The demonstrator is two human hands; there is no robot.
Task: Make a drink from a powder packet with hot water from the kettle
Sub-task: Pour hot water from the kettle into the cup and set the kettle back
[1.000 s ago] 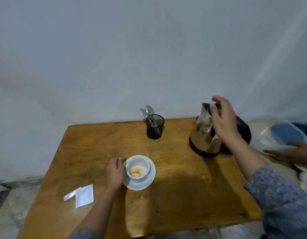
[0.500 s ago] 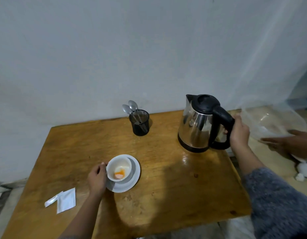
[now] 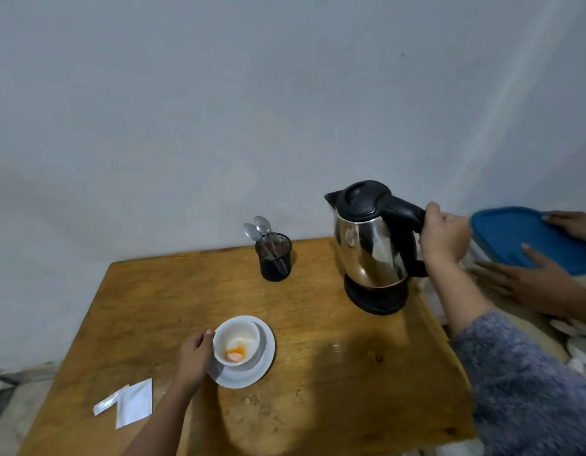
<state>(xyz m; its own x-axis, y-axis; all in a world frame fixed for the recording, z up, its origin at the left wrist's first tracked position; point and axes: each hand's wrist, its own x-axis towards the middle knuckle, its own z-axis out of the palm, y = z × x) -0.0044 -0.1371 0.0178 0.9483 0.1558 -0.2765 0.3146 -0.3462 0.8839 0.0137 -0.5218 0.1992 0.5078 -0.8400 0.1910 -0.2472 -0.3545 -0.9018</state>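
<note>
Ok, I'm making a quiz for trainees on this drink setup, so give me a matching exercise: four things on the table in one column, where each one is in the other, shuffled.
Things:
1. kettle
2. cup
3. spoons
4. torn packet

Places:
A. in the black mesh holder
B. lying flat near the table's front left
C. held by the handle in the right hand
D. on the saucer, left hand at its side

Pairs: 1-C, 2-D, 3-A, 4-B
</note>
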